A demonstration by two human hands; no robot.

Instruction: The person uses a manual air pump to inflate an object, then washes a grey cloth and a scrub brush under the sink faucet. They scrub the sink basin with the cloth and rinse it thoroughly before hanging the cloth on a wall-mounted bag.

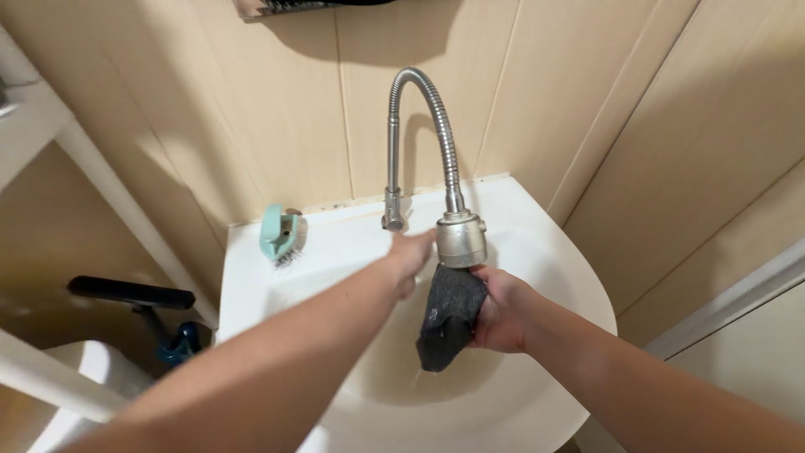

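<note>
I look down on a white ceramic basin (537, 252) set into a corner of a small room lined with beige wall panels (251, 109). A flexible, ribbed steel gooseneck tap (428, 92) rises from the back of the basin and curves over to a round metal spray head (460, 241) hanging above the bowl.

My right hand (503, 312) is closed round a dark grey, speckled cloth (449, 317), fingers wrapped on its right side. The cloth hangs just beneath the spray head, its top touching or nearly touching the nozzle, and droops down over the bowl. A thin trickle of water falls from its lower end.

My left hand (411, 256) reaches across from the left, fingers stretched out and loosely open, holding nothing. Its fingertips are at the left side of the spray head, just above the cloth; I cannot tell whether they touch the metal.

On the basin's back left rim lies one pale green scrubbing brush (279, 235) with dark bristles. To the left, below the basin, stands one black handle (130, 293) on a dark upright stem.

I count one basin, one tap, one cloth, one brush and two hands, both mine.
</note>
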